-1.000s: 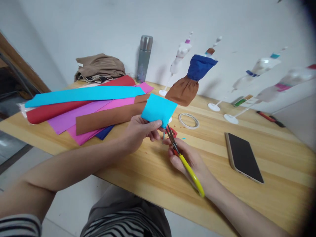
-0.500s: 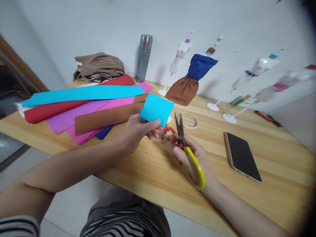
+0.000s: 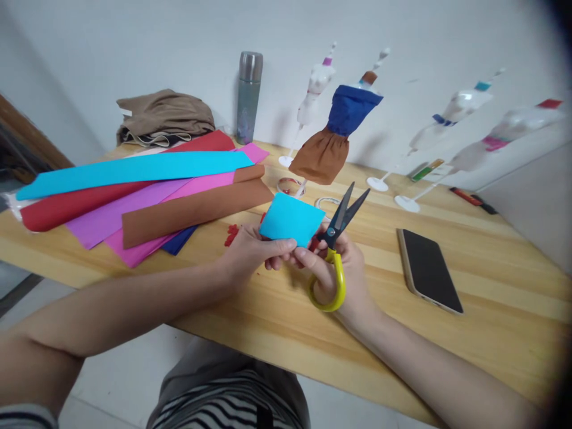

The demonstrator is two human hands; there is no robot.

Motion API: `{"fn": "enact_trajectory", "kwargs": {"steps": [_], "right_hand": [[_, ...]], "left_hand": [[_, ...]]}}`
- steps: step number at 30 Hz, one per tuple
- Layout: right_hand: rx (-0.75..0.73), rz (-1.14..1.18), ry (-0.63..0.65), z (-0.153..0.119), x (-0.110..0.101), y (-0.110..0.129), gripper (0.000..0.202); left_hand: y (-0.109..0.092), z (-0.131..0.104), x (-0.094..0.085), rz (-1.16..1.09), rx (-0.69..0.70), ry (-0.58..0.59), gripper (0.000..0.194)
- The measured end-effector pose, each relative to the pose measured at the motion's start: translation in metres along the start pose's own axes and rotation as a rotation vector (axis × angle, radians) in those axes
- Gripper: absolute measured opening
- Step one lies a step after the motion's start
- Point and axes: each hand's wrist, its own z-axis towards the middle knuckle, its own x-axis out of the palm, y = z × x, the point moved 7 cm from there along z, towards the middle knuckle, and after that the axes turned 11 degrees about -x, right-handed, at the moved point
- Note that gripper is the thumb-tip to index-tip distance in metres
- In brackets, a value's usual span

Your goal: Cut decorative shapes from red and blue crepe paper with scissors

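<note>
A small bright blue piece of paper or fabric (image 3: 291, 218) is pinched between the thumb and fingers of my left hand (image 3: 250, 250). In my right hand (image 3: 342, 274) are scissors with yellow handles (image 3: 340, 286), their dark blades a little apart and pointing up and away. My right thumb and fingertips meet the lower right edge of the blue piece, close to my left fingertips. Whether the right fingers grip that edge I cannot tell. Red scraps (image 3: 231, 235) lie on the table just behind my left hand.
Long coloured strips, with a blue one (image 3: 134, 173) and a brown one (image 3: 196, 208), lie at left. Behind stand a flask (image 3: 248, 104), folded brown cloth (image 3: 167, 113) and several small mannequins, one in a blue-and-brown dress (image 3: 355, 112). A phone (image 3: 429, 271) lies at right; tape (image 3: 328, 205) sits behind the scissors.
My right hand has come left to meet the blue piece, and the scissor blades have opened wider and tipped to the right. The view has shifted slightly.
</note>
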Motion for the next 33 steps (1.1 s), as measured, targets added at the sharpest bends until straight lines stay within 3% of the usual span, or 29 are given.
{"fn": "enact_trajectory", "kwargs": {"steps": [6,13,19,23,28,33], "right_hand": [[0.038,0.054,0.008,0.0,0.0,-0.001,0.058],[0.053,0.124,-0.021,0.0,-0.004,-0.002,0.056],[0.129,0.169,0.185,-0.015,-0.013,0.007,0.061],[0.164,0.172,0.219,-0.024,-0.025,0.002,0.062],[0.286,0.1,0.309,-0.031,-0.016,-0.009,0.073],[0.192,0.047,0.382,-0.029,-0.001,-0.006,0.076]], "left_hand": [[0.008,0.006,-0.005,-0.095,-0.047,0.037,0.035],[0.002,0.005,-0.009,-0.103,-0.037,0.044,0.037],[-0.008,0.004,-0.015,-0.166,-0.008,0.037,0.041],[-0.018,0.004,-0.02,-0.234,0.029,0.047,0.043],[-0.018,0.005,-0.02,-0.317,0.041,0.066,0.034],[-0.014,0.005,-0.015,-0.37,-0.009,0.072,0.03]]}}
